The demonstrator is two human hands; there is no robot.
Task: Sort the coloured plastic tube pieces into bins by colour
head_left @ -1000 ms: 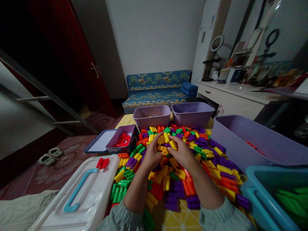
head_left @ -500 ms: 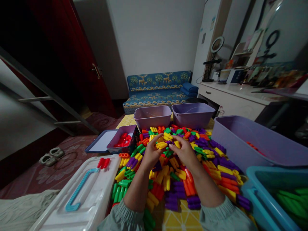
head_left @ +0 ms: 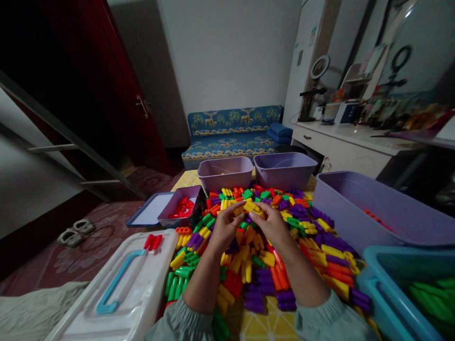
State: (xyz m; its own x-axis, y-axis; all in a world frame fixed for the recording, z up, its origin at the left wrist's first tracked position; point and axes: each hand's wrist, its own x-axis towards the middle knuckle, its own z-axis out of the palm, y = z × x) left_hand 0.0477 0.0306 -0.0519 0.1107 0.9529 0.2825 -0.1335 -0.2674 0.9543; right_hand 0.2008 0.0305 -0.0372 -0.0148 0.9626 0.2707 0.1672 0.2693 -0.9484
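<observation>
My left hand [head_left: 226, 228] and my right hand [head_left: 273, 226] meet over the middle of a heap of colourful plastic building blocks. Between the fingertips of both is a yellow block [head_left: 250, 207], made of tubes joined side by side. Fingers partly cover it, so I cannot tell whether it is one piece or several joined. Around and below my wrists lie loose purple blocks [head_left: 253, 303], orange blocks [head_left: 280, 276] and green blocks [head_left: 177, 285].
Two lilac bins [head_left: 227, 180] stand at the back, another lilac bin [head_left: 341, 213] and a turquoise bin [head_left: 387, 284] on the right. On the left are a box of red pieces [head_left: 183, 208] and a white lid [head_left: 131, 279] with a blue handle.
The yellow block between my hands has turned, and my left fingers now reach across its far side. The yellow part near my left thumb no longer shows there. My forearms stay nearly in place.
</observation>
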